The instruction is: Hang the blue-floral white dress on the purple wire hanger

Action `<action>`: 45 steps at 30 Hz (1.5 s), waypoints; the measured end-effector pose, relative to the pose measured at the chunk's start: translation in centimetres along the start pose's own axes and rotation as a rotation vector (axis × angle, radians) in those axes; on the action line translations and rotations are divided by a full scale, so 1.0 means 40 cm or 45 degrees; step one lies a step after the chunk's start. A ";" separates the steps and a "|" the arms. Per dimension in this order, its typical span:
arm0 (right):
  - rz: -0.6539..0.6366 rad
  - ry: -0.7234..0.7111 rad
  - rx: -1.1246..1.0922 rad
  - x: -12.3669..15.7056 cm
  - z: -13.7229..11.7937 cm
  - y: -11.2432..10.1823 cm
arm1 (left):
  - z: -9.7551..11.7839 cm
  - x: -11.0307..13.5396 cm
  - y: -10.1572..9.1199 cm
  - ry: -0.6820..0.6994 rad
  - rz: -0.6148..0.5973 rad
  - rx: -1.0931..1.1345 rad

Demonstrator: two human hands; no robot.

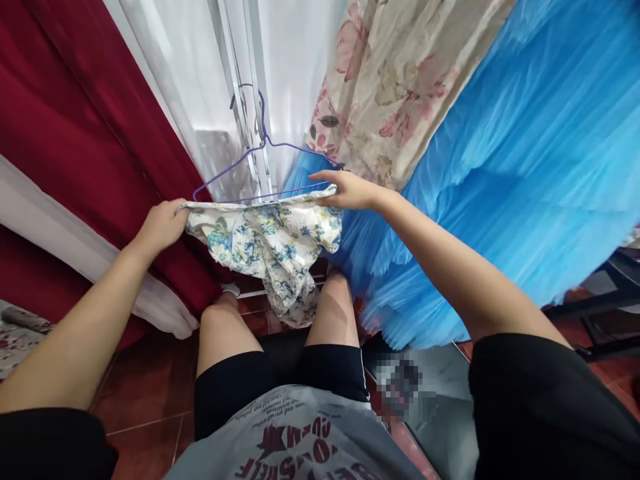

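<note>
A white garment with blue and yellow-green flowers (285,233) hangs between my hands, its upper edge stretched nearly straight. My left hand (163,225) is closed on the left end of that edge. At the right end, my right hand (345,189) pinches the cloth between thumb and fingers, with the index finger extended near the hanger's lower bar. Just behind the cloth is a purple wire hanger (263,143), its hook up by the metal uprights. Whether the garment is fastened to the hanger, I cannot tell. The lower folds drop between my knees.
Dark red drapes (95,100) and white fabric (170,73) hang at left and behind. Metal uprights (240,87) stand in the middle. A beige floral cloth (395,87) and a wide blue tulle skirt (480,187) fill the right. Below is a red tiled floor (145,393).
</note>
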State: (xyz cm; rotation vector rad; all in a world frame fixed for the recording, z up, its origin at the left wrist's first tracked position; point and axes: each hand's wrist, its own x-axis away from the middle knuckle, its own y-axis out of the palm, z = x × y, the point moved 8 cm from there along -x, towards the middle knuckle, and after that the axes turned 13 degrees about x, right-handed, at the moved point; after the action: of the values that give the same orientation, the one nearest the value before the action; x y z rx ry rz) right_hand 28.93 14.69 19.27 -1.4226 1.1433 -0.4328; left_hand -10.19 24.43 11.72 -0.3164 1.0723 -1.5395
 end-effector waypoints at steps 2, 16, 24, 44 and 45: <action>-0.007 -0.017 0.079 -0.040 0.016 0.038 | 0.016 -0.016 -0.036 0.051 0.169 -0.104; -0.024 0.327 0.142 -0.111 0.078 0.254 | -0.079 -0.004 -0.019 -0.053 0.127 0.376; 0.025 0.301 0.029 -0.079 0.010 0.283 | 0.041 -0.031 -0.057 0.157 0.193 0.802; 0.097 0.365 -0.070 -0.009 -0.083 0.280 | 0.167 -0.047 -0.116 0.190 0.478 0.803; 0.105 0.374 -0.053 -0.001 -0.095 0.274 | 0.209 -0.052 -0.108 0.269 0.466 0.763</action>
State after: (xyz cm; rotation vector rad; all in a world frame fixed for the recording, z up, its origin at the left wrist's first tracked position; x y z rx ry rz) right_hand 21.66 14.67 10.23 -1.3722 1.4491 -0.5754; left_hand -6.42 22.15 20.28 0.4406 0.7253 -1.4970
